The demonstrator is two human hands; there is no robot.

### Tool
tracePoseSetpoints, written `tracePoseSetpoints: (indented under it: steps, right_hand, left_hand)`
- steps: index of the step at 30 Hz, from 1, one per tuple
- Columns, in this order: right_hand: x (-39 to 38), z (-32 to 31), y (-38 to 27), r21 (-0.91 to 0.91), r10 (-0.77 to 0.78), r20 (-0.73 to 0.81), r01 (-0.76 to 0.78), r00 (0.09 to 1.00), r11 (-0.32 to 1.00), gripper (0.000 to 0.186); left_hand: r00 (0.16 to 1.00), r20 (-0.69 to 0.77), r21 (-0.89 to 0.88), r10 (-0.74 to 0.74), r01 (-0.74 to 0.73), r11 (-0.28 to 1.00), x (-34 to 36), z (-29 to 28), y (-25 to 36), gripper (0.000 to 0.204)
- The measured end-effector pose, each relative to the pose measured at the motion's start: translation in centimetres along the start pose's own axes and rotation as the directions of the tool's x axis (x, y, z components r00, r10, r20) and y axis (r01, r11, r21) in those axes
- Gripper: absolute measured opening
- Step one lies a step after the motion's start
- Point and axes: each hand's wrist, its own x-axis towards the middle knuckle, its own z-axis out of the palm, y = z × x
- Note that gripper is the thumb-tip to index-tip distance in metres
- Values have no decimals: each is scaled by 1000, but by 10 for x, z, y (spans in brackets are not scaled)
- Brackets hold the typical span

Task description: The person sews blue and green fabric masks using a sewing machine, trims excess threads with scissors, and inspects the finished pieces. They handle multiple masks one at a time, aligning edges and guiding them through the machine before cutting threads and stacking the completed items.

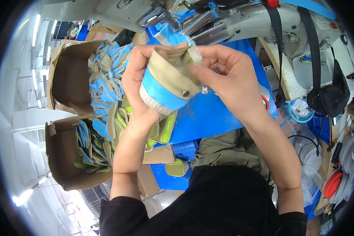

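Note:
A fabric band [161,87], beige with a bright blue stripe and a whitish woven edge, is curled into a loop in front of me. A small dark metal stud shows on its beige side. My left hand [137,78] wraps round the band's left side and back, with the fingers partly hidden behind it. My right hand [234,72] pinches the band's right end between thumb and fingers, where a pale, greenish-yellow layer shows. Above both hands is the metal working end of a sewing machine [255,28].
Under my hands lies a blue table surface [212,121]. To the left, two cardboard boxes [56,80] and a heap of blue and beige fabric pieces [106,80] sit beside it. Black straps [276,43] hang at the right, near stacked reels [334,185]. A blue crate [165,179] stands below.

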Motion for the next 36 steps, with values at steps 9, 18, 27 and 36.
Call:
tracePoseSetpoints:
  steps: [9,18,27,36]
  right_hand:
    - [1,2,-1,-8,8,-10,-8,1000,1000,24]
    - [3,15,-12,58,96,-97,-91,991,994,23]
    - [16,15,1,7,-6,-122,7,993,1000,21]
    - [17,13,12,-134,-141,-78,130,987,982,22]
  left_hand:
    - [999,24,122,29,-32,992,-1,2,8,39]
    - [865,190,650,465,-465,600,13,4,1,32]
    - [928,52,459,368,-349,817,17,-8,-21,31]
    - [999,-3,-183,33,-33,982,18,-26,-29,34]
